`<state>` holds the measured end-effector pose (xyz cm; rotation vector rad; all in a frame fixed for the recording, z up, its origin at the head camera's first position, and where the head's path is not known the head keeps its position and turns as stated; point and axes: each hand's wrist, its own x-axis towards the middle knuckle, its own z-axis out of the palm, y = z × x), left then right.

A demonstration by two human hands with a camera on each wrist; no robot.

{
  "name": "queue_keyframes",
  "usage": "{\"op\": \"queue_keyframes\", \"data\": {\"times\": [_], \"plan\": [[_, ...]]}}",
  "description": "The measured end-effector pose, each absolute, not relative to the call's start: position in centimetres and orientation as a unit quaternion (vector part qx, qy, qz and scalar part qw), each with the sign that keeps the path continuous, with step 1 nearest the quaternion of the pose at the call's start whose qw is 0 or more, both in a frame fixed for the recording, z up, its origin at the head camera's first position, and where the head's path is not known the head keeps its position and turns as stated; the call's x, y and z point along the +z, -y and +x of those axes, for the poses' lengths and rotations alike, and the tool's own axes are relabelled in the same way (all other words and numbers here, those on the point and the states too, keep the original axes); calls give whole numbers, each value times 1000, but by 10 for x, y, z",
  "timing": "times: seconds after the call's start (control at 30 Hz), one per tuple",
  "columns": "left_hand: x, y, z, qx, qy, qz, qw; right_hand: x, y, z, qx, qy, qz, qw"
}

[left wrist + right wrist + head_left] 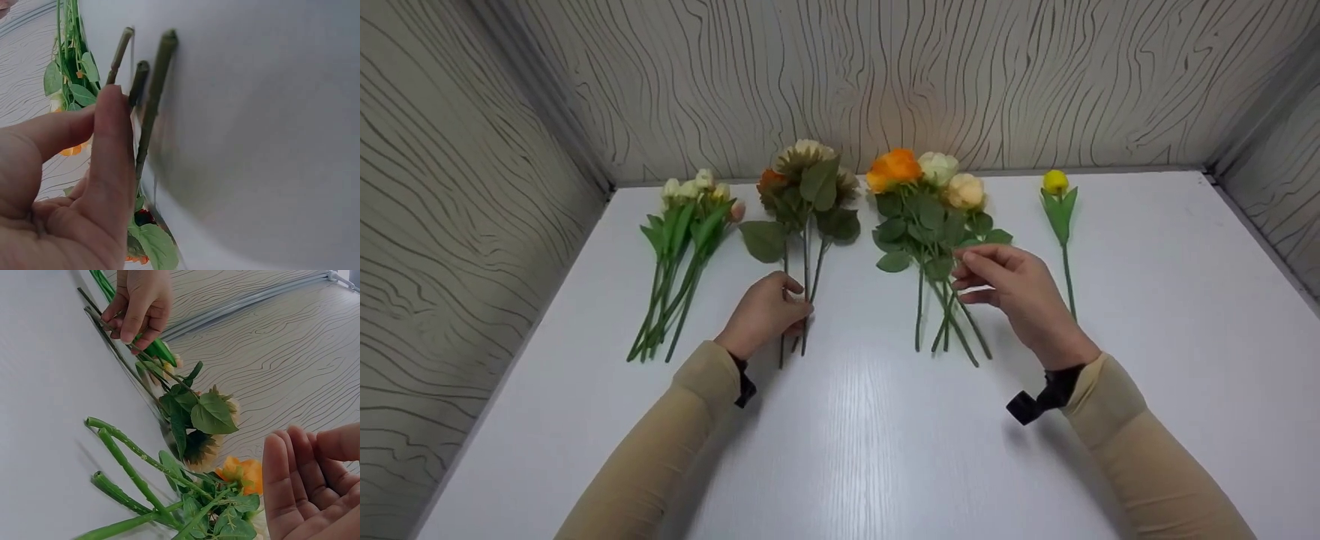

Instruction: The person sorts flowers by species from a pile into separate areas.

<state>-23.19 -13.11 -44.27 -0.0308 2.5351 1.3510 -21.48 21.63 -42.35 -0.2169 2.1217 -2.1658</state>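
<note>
My left hand [765,311] pinches a stem [119,56] of the sunflower bunch [806,169] between thumb and fingers, low near the cut ends. Two more stems of that bunch run beside the fingers. The sunflower heads, cream and orange-red, lie at the back, mostly showing their green undersides and broad leaves. My right hand [1027,300] hovers at the right side of the rose bunch [894,171], its fingers loosely bent with nothing between them. Orange, white and peach roses lie with crossed green stems [129,467] pointing toward me.
A bunch of pale tulips [682,225] lies to the left of the sunflowers. One yellow tulip [1056,182] lies on the right, its lower stem hidden by my right hand. Wood-patterned panels [847,82] enclose the white table [855,450] at the back and sides.
</note>
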Motion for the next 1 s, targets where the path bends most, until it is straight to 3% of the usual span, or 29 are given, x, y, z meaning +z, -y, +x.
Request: {"op": "queue_keyframes", "data": {"times": [0.27, 0.5, 0.8, 0.9, 1.0], "plan": [[-434, 138, -230, 439, -889, 2, 128, -426, -223, -218, -697, -712, -60, 55], [-411, 132, -223, 369, -926, 60, 56, -425, -264, -233, -616, -785, -19, 63], [-396, 67, -207, 199, -930, 305, -52, -413, -346, -266, -480, -874, 67, 36], [-395, 37, -201, 145, -907, 386, -87, -412, -359, -273, -423, -902, 73, 53], [-398, 4, -193, 108, -893, 429, -85, -413, -361, -277, -365, -925, 74, 79]]}}
